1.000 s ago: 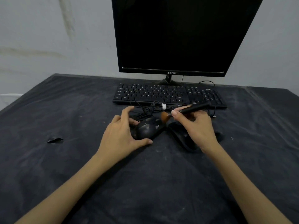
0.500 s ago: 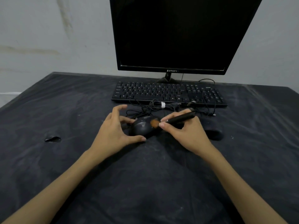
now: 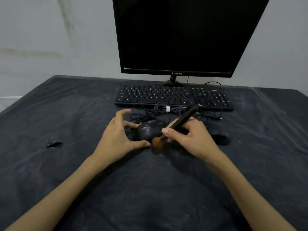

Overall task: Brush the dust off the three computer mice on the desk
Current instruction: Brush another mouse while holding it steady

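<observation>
A black wired mouse [image 3: 148, 130] sits on the dark desk cover in front of the keyboard. My left hand [image 3: 117, 139] cups its left side, thumb at its near edge and a finger against its far left side. My right hand [image 3: 191, 137] grips a black-handled brush [image 3: 181, 121]; its orange-brown bristles [image 3: 157, 144] rest at the mouse's near right edge. A second black mouse [image 3: 220, 138] lies to the right, partly behind my right hand. A third mouse is hidden under my right hand.
A black keyboard [image 3: 173, 97] and a dark monitor [image 3: 183, 35] stand behind the mice. Tangled mouse cables [image 3: 155, 110] with a white tie lie between the keyboard and my hands. A small tear [image 3: 54, 144] marks the cover at the left.
The brush bristles have swept from the mouse's far right side down over its top to its near edge. My left hand keeps its hold beside the mouse.
</observation>
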{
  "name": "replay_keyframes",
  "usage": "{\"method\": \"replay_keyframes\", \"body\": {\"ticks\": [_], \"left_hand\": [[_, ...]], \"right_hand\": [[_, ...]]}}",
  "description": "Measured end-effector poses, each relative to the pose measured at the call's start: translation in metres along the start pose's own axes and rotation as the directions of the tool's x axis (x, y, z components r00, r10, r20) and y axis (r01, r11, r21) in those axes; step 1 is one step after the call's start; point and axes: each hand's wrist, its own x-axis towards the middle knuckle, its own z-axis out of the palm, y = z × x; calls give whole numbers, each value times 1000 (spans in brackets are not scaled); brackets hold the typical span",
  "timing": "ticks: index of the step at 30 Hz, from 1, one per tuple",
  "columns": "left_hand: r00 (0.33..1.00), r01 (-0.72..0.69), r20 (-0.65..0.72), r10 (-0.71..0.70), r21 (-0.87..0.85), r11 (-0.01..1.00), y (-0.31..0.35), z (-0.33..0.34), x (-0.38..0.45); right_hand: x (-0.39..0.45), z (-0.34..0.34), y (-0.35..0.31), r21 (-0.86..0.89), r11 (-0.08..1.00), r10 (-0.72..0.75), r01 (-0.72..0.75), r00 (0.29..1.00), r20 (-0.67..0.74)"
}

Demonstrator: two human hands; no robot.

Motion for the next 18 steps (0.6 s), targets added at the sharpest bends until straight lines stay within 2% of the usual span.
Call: {"method": "replay_keyframes", "body": {"ticks": [1,4,6,10,11,12,16,18], "left_hand": [[1000,0,1,0,0,1000,0,0,0],[1000,10,0,-10,-10,1000,0,0,-1],[1000,9,-3,-9,-16,1000,-1,0,-1],[1000,3,-3,-3,-20,1000,0,0,-1],[1000,3,-6,-3,-19,1000,0,0,-1],[1000,4,-7,-4,-17,1000,-1,0,-1],[1000,18,-11,-18,-17,1000,-1,1,-1],[1000,17,-11,-17,-15,1000,-1,1,-1]], "right_hand": [[1,-5,-1,16,1000,-3,3,1000,-22],[2,-11,-1,-9,999,-41,40,977,-209],[2,-6,0,-73,997,-47,31,970,-239],[-1,5,3,-193,981,34,-21,997,64],[-2,4,3,-209,978,27,-10,996,80],[-2,3,1,-210,978,3,8,999,52],[1,0,2,-199,976,-131,85,964,-230],[2,4,4,-191,979,-114,70,967,-229]]}}
